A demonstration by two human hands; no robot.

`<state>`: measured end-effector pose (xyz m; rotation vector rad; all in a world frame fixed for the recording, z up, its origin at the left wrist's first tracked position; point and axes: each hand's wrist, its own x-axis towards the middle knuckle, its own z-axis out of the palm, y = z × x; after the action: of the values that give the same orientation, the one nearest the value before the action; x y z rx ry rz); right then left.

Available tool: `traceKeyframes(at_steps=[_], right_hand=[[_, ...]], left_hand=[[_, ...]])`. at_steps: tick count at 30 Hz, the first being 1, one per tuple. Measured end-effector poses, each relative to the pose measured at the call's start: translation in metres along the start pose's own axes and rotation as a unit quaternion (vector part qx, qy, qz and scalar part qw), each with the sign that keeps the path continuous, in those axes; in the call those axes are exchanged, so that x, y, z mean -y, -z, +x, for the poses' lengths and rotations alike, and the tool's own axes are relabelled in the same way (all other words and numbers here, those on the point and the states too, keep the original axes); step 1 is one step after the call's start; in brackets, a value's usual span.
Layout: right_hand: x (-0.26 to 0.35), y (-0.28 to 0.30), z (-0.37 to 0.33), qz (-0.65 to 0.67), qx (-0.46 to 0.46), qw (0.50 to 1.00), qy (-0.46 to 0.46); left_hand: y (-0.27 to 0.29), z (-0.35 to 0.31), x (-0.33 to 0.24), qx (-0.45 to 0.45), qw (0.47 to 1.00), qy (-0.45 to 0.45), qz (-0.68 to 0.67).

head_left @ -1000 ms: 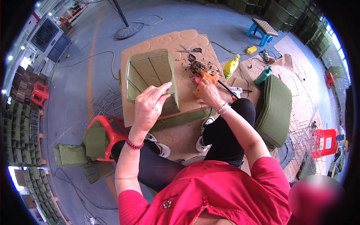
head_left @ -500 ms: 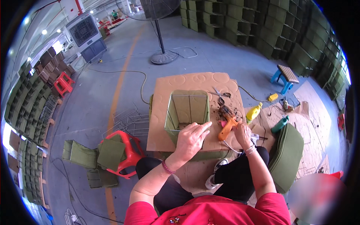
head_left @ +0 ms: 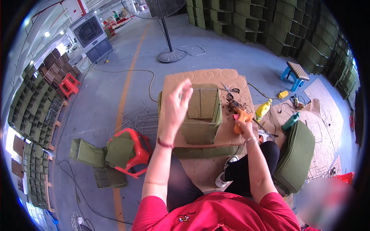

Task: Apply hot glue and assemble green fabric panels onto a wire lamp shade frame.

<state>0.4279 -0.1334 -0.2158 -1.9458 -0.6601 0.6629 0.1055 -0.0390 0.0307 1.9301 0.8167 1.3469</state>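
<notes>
A green fabric box (head_left: 201,133) with a thin wire frame stands on the cardboard-topped work table (head_left: 173,76), its top open. My left hand (head_left: 178,107) is raised over the box's left side with its fingers stretched out, holding nothing. At the table's right side, my right hand (head_left: 245,128) is wrapped round an orange hot glue gun (head_left: 244,114). Part of the glue gun is hidden under my fingers. Dark, crusted residue (head_left: 234,104) lies just beyond it, and scissors (head_left: 230,91) rest behind that, near the box's far right corner.
Yellow (head_left: 263,110) and green (head_left: 290,121) bottles stand right of the table, by stacked green panels (head_left: 296,158). A red stool (head_left: 135,154) with green boxes and wire frames (head_left: 143,121) are at left. A fan stand (head_left: 171,56) is ahead; a cable (head_left: 153,82) crosses the floor.
My left hand has lifted from the box's near rim and moved forward and left. My right hand has taken hold of the glue gun. The view has shifted slightly.
</notes>
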Motion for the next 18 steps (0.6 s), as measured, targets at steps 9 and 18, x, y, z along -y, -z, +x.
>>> traceKeyframes(at_steps=[9, 18], right_hand=[[0.014, 0.037, -0.019, 0.253, 0.147, 0.95, 0.106], [0.087, 0.059, -0.079, 0.5, 0.335, 0.797, 0.05]], left_hand=[[0.009, 0.056, 0.088, 0.227, 0.97, 0.026, 0.081], [0.021, 0.044, 0.064, 0.213, 0.974, 0.062, 0.05]])
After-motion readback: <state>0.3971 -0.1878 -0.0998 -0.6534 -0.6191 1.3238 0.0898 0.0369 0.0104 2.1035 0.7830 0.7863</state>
